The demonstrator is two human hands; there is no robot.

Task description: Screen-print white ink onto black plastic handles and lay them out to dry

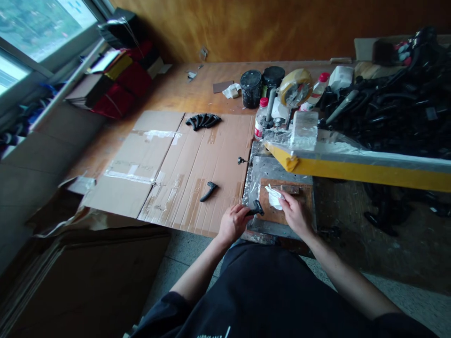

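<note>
My left hand [233, 222] is closed around a black curved handle [256, 208], whose wider end points up and right. In my right hand [294, 212] a crumpled white cloth [273, 196] is pinched, just above a brown board [273, 217] on a grey metal plate [259, 164]. The cloth and the held handle are a short way apart. A similar black handle [209, 191] lies alone on the flattened cardboard [176, 192] to the left. Farther back on the cardboard rests a row of several black handles [203, 121].
A yellow-edged tray [366, 173] at the right carries a heap of black parts [394, 108]. Behind the plate stand a red-capped bottle [260, 119], black tubs [251, 89] and a tape roll [296, 87]. Red and black boxes [121, 89] are stacked by the window.
</note>
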